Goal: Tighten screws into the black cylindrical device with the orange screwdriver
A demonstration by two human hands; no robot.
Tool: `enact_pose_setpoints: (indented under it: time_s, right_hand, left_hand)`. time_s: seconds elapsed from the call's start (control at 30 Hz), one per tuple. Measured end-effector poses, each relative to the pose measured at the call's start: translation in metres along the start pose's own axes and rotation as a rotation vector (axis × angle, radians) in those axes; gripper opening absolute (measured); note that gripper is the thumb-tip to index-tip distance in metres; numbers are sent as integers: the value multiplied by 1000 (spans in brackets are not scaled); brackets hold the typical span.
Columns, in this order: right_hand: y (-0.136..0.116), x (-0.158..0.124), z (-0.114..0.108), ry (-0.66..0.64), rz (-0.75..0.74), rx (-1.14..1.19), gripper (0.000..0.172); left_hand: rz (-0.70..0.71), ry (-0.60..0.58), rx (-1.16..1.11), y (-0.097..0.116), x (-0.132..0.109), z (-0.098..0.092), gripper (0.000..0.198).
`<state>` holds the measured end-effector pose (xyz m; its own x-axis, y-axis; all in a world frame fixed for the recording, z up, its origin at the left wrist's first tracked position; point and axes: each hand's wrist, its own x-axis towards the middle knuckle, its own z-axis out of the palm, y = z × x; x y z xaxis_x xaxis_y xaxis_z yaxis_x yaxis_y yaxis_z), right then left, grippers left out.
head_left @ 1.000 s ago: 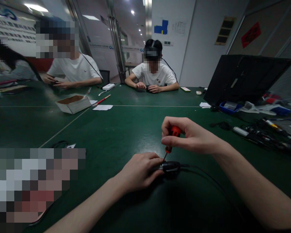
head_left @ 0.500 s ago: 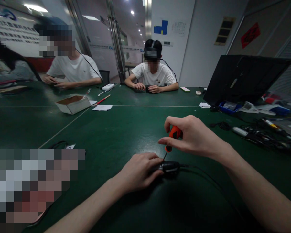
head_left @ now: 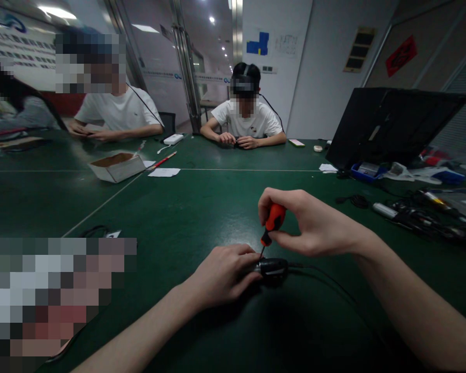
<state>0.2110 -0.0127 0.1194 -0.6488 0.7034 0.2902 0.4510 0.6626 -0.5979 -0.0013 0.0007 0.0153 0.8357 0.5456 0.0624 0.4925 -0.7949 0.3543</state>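
My left hand (head_left: 233, 272) is closed around the left end of a small black device with a cable (head_left: 275, 267), pressing it to the green table (head_left: 178, 217). Silver trim shows beside my fingers; the rest of that end is hidden under them. Above it, my right hand (head_left: 295, 220) grips an orange and black screwdriver (head_left: 275, 216) between thumb and fingers. The screwdriver stands tilted, handle up and to the right, its thin shaft reaching down by my left fingertips. Its tip meets the device's near-left part, though the exact contact point is hidden.
A dark monitor (head_left: 392, 127) stands at the right, with a blue tray (head_left: 367, 172) and tangled black cables (head_left: 423, 215) near it. A white open box (head_left: 118, 168) and paper (head_left: 164, 172) lie at the left. Across the table sits a person in a headset (head_left: 246, 116).
My right hand has moved slightly left and its thumb has come lower, near the base of the screwdriver's handle. More of the orange handle shows. My left hand and the device have stayed still.
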Motion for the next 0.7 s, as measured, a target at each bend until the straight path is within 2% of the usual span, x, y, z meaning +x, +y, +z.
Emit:
enact_pose_setpoints:
  time_s: [0.1, 0.2, 0.3, 0.43, 0.5, 0.63, 0.7]
  right_hand:
    - [4, 2, 1, -74, 46, 189, 14]
    - [7, 4, 2, -54, 96, 251, 19]
    - [6, 4, 3, 32, 134, 105, 20]
    - [4, 4, 3, 134, 192, -194, 32]
    - [5, 3, 2, 125, 190, -223, 35]
    - [5, 2, 0, 92, 124, -186, 21]
    - [4, 1, -1, 97, 106, -173, 20]
  left_hand:
    - [6, 5, 2, 0, 0, 0, 25]
    - [9, 13, -9, 0, 0, -1, 24]
    - [0, 2, -16, 0, -1, -1, 25]
    - [1, -5, -10, -1, -1, -1, 26]
    - [0, -5, -3, -1, 0, -1, 26]
    - [-3, -1, 5, 0, 0, -1, 25]
    - [-2, -1, 9, 1, 0, -1, 25]
